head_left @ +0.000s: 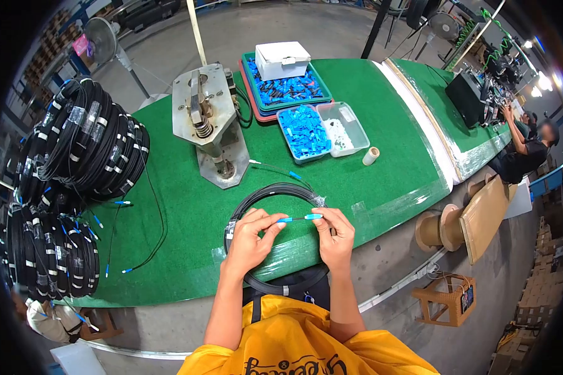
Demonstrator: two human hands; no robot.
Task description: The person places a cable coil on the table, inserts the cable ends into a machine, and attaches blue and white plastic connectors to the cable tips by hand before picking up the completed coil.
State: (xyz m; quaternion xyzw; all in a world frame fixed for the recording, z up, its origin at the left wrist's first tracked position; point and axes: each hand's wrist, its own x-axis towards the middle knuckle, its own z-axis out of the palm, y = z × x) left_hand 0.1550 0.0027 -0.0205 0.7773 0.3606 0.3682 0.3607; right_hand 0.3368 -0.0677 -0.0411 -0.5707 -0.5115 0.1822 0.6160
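Observation:
Near the table's front edge, my left hand (pixel 254 237) pinches a small blue connector (pixel 285 220). A short dark piece of cable runs from it to a lighter blue connector (pixel 313 216), which my right hand (pixel 333 237) pinches between thumb and fingers. Below and around both hands lies a coil of black cable (pixel 275 190), wrapped with clear tape in places and partly hanging over the edge. A cable end with a white tip (pixel 254 162) extends behind the coil.
A metal press (pixel 209 119) stands behind the coil. Trays of blue parts (pixel 303 131) sit right of it, beside a tape roll (pixel 371 155). Stacked cable coils (pixel 94 144) fill the left. Another person (pixel 525 150) works far right, near cable spools (pixel 441 228).

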